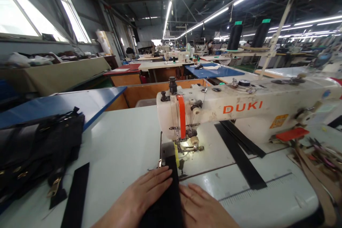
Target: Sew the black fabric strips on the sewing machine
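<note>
A black fabric strip (171, 185) runs from the table's near edge up to the presser foot (188, 146) of a white DUKI sewing machine (240, 108). My left hand (143, 194) lies flat on the strip's left side, fingers stretched out and pointing toward the needle. On the strip's right side rests my right hand (200, 205), also flat with fingers extended. Both hands press the strip against the white table (120, 142).
A pile of black straps with metal buckles (34, 153) sits at the left, a loose black strip (76, 196) beside it. Two black strips (240, 153) lie under the machine arm. Tan straps (317, 174) lie at the right. Black thread cones (235, 35) stand behind.
</note>
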Demonstrator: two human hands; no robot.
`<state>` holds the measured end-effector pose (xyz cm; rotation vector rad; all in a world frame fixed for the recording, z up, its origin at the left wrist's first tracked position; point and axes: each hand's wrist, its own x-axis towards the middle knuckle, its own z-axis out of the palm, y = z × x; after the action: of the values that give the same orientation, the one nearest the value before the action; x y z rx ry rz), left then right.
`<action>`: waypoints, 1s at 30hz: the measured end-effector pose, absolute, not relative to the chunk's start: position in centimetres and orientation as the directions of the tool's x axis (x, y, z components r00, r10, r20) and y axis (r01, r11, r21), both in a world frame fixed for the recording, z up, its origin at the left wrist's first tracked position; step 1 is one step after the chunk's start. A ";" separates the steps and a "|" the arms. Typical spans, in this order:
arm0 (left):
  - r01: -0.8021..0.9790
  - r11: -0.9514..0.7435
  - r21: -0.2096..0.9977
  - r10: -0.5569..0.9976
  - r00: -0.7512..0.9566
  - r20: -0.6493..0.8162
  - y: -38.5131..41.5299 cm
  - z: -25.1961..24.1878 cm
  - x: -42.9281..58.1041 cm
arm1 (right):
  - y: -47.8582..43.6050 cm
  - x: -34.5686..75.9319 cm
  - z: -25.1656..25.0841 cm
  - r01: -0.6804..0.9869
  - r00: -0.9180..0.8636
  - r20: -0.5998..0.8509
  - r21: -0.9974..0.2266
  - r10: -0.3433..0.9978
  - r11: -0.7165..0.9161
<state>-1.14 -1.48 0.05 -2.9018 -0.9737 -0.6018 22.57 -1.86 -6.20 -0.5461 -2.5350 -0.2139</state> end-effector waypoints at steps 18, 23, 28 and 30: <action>0.597 -0.799 -0.070 0.531 0.755 0.385 -0.4 -2.8 -2.2 | -2.2 22.8 -4.8 0.438 -0.736 0.600 0.068 0.315 0.896; 0.634 -0.773 -0.026 0.579 0.722 0.379 -0.4 -3.4 -2.3 | -2.1 23.0 -5.2 0.419 -0.788 0.527 0.080 0.318 0.905; 0.645 -0.762 -0.047 0.587 0.720 0.370 -0.5 -3.1 -2.4 | -2.0 23.0 -5.6 0.405 -0.793 0.523 0.073 0.311 0.911; 0.645 -0.763 -0.038 0.591 0.720 0.364 -0.6 -3.0 -2.3 | -2.0 23.0 -5.5 0.409 -0.788 0.527 0.064 0.317 0.910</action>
<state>-2.31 -0.58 -3.02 -2.7610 -0.9997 -0.5006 22.97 -2.01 -5.51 -0.5222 -2.5474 -0.2376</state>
